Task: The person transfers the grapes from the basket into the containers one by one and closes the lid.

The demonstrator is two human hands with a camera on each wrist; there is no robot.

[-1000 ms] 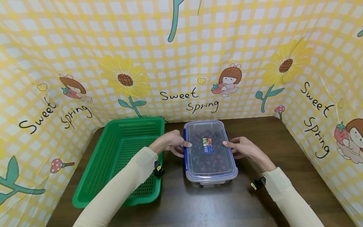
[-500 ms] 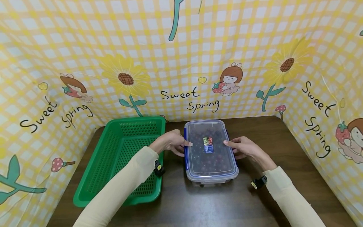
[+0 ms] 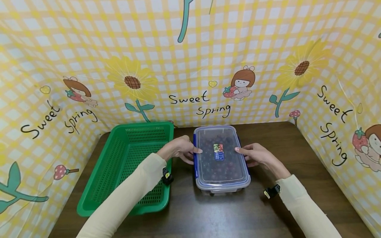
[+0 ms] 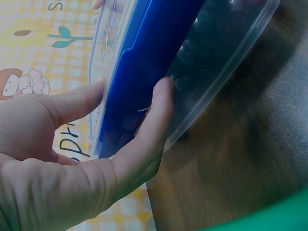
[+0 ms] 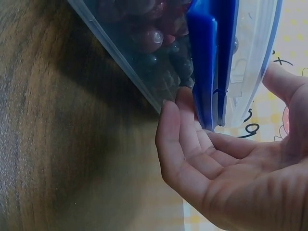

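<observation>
A clear plastic food container (image 3: 221,168) with a lid, blue side clasps and a small label stands on the table. Through its walls show many small round dark and reddish fruits (image 5: 147,38). My left hand (image 3: 182,150) grips its left side, the thumb on the lid's edge and the fingers against the blue clasp (image 4: 139,67). On the opposite side my right hand (image 3: 256,154) holds it likewise, thumb on the lid. In the right wrist view its curled fingers (image 5: 168,139) lie by the lower end of the other clasp (image 5: 204,62). The container's underside is hidden.
A green plastic basket (image 3: 86,201) with slotted walls stands left of the container, partly under my left forearm. The dark wooden table (image 3: 205,216) ends at the back and sides against a yellow checked cloth (image 3: 190,66) printed with flowers and lettering.
Both hands and the container hold the same place. Only a slight shift of the head view shows.
</observation>
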